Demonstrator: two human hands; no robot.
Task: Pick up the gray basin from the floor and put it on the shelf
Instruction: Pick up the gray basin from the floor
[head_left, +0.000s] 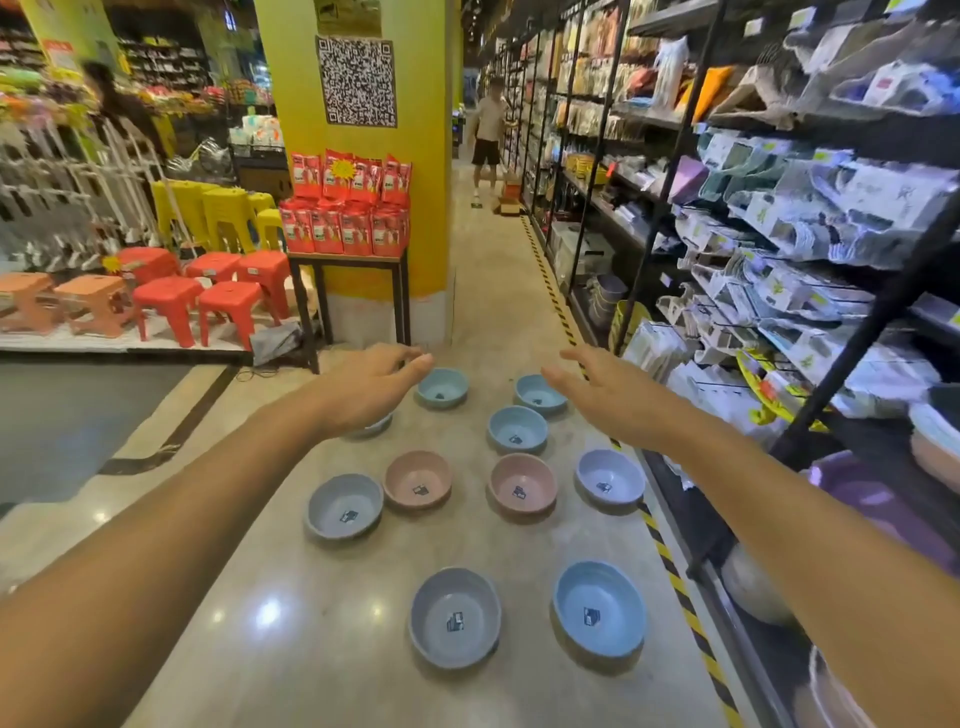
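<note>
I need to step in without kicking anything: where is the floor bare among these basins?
Bare floor lies left of the gray basin, toward the dark mat, and in the wide gap between the pink basins and the near gray basin. It is crowded farther up, where blue basins cluster, and along the striped tape by the shelf.

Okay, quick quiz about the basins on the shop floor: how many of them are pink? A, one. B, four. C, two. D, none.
C: two pink basins sit side by side in the middle row, one left of the other, while the rest on the floor are blue, gray or lilac.
</note>
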